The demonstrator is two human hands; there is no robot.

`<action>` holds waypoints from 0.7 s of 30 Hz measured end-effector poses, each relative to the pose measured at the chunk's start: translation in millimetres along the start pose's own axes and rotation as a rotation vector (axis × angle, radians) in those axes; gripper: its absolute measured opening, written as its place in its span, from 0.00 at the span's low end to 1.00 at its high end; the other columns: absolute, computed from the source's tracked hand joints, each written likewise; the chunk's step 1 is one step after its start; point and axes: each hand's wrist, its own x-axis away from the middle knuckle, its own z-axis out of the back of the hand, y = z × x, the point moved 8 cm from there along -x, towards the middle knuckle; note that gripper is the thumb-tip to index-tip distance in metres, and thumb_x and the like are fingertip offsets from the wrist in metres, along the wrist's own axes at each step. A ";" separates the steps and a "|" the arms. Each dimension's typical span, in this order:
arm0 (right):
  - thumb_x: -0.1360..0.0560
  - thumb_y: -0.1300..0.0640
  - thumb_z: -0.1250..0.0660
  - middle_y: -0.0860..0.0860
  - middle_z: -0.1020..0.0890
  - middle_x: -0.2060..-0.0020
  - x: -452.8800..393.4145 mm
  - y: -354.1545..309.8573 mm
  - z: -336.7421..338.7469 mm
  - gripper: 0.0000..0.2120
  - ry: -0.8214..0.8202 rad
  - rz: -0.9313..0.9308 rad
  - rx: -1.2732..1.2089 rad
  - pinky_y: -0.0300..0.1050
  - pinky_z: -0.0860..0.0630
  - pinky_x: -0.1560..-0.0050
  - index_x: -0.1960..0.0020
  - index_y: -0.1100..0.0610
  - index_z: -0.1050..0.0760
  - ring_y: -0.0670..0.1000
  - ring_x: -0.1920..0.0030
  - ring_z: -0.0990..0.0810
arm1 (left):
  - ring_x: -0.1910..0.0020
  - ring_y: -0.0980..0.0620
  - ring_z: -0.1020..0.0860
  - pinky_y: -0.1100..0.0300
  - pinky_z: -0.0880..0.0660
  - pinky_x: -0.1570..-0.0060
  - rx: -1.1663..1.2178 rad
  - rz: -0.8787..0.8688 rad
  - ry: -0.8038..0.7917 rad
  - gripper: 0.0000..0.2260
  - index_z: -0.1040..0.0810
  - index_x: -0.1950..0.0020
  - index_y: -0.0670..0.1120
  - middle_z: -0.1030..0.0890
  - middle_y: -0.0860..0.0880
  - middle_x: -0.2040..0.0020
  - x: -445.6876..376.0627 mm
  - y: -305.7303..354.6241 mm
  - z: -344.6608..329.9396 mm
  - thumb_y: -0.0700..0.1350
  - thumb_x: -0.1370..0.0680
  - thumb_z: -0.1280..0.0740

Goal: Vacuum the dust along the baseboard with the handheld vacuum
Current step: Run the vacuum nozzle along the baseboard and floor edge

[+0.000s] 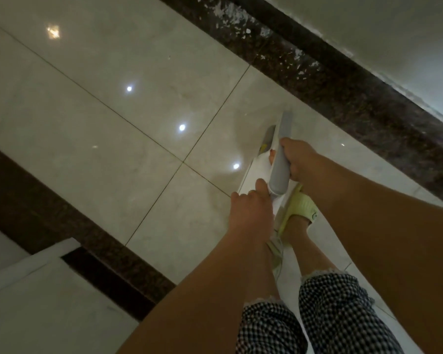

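Note:
The handheld vacuum (279, 172) is a grey tube on a white body, held low over the glossy floor tiles. Its narrow grey nozzle (286, 121) points toward the dark speckled baseboard (343, 93), a short gap away from it. My right hand (298, 159) is wrapped around the grey tube from the right. My left hand (250, 210) holds the vacuum's rear end, thumb against the tube's rounded end. Pale flecks (230, 14) dot the baseboard farther up the wall.
My feet in yellow-green slippers (301, 208) stand just behind the vacuum, with checked trouser legs (338, 312) below. A second dark stone strip (49, 210) and a white ledge (31, 261) lie at the lower left. Beige tiles (100, 111) spread to the left.

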 end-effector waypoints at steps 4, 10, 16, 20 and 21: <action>0.20 0.53 0.38 0.57 0.23 0.56 8.1 33.1 -31.4 0.17 -0.034 -0.018 0.050 0.47 0.22 0.58 0.37 0.63 0.30 0.52 0.64 0.25 | 0.73 0.53 0.37 0.55 0.36 0.60 0.032 0.048 0.000 0.19 0.32 0.40 0.44 0.36 0.53 0.67 29.0 -30.6 -7.4 0.51 0.25 0.32; 0.20 0.53 0.37 0.58 0.22 0.52 21.7 61.6 -72.1 0.18 -0.076 0.002 0.155 0.47 0.19 0.59 0.38 0.64 0.30 0.53 0.62 0.23 | 0.59 0.48 0.23 0.53 0.34 0.52 0.103 0.104 0.044 0.20 0.38 0.34 0.43 0.30 0.51 0.60 57.0 -66.7 -13.1 0.50 0.21 0.37; 0.19 0.54 0.39 0.56 0.24 0.63 25.7 64.2 -98.2 0.13 -0.120 0.012 0.221 0.44 0.23 0.63 0.39 0.61 0.31 0.51 0.67 0.24 | 0.62 0.49 0.24 0.55 0.35 0.53 0.222 0.163 0.064 0.18 0.37 0.37 0.44 0.28 0.51 0.60 58.7 -80.2 -17.2 0.50 0.22 0.36; 0.19 0.56 0.39 0.57 0.24 0.64 25.7 53.4 -115.8 0.16 -0.143 0.039 0.252 0.43 0.23 0.66 0.35 0.64 0.32 0.51 0.67 0.25 | 0.57 0.46 0.21 0.53 0.35 0.52 0.293 0.212 0.100 0.19 0.37 0.38 0.44 0.21 0.49 0.55 52.2 -90.9 -8.1 0.51 0.23 0.34; 0.19 0.56 0.39 0.57 0.24 0.64 24.5 48.0 -122.4 0.16 -0.156 0.047 0.259 0.42 0.23 0.67 0.35 0.64 0.31 0.51 0.67 0.25 | 0.56 0.46 0.21 0.53 0.34 0.51 0.297 0.206 0.095 0.20 0.38 0.38 0.44 0.21 0.49 0.54 47.6 -92.7 -5.4 0.52 0.23 0.34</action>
